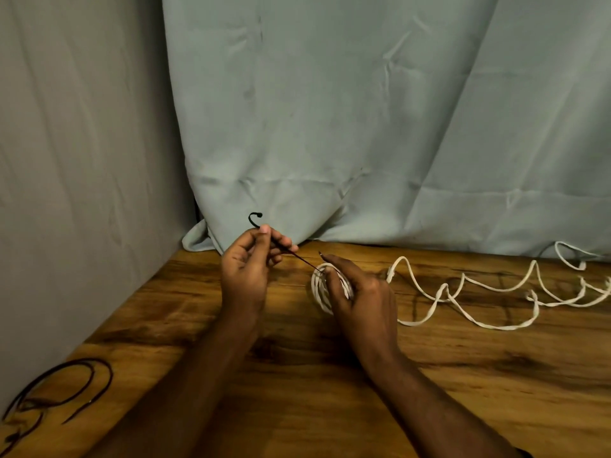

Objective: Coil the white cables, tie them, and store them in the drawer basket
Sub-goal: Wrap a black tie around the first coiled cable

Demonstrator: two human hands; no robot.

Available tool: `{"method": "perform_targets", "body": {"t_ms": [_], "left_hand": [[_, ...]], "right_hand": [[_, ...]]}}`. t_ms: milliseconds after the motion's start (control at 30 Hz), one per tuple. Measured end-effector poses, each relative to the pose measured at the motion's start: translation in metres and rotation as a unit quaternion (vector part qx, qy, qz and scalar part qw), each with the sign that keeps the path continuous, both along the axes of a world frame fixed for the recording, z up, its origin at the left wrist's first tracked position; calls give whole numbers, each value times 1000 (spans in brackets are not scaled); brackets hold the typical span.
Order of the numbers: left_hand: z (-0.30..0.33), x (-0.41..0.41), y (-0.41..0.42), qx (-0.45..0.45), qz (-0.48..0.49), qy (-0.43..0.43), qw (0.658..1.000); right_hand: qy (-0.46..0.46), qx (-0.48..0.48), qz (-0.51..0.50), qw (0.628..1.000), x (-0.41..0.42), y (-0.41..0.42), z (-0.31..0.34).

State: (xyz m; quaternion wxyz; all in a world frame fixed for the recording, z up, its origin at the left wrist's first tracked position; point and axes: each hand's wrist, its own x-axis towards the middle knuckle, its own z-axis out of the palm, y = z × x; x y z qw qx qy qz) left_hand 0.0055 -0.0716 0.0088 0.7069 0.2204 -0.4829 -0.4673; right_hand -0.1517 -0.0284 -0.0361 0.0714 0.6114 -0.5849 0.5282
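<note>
White coiled cable [320,287] sits at the centre of the frame, gripped by the right hand [358,292], fingers curled around its loops above the wooden table [463,391]. Left hand [246,262] pinches a black cable tie [281,246] that runs taut to the coil. Loose white cable [469,294] sprawls at right. More black ties [62,388] lie lower left, before a grey-blue curtain [330,110].

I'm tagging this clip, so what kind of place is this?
Probably a makeshift indoor work corner, not a workshop: a wooden table pushed against hung grey-green cloth, with loose white cable and spare black ties lying on it.
</note>
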Motion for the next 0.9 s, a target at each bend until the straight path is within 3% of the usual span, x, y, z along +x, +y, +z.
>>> {"method": "perform_targets", "body": {"t_ms": [167,367,767,900], "left_hand": [[-1,-1,4,-2,13,-9,1000],[-17,-16,1,27,-4,-162,986],[-17,-5,-5,54,-91,-137,985],[-16,-4,-8,-19,-78,-175,981]], "right_hand": [[-49,-7,8,999,-3,-4,-3],[-38,-12,109,993,2,-7,-6],[-101,17,173,980,1,-6,-6],[-224,19,247,943,8,-4,-2]]}}
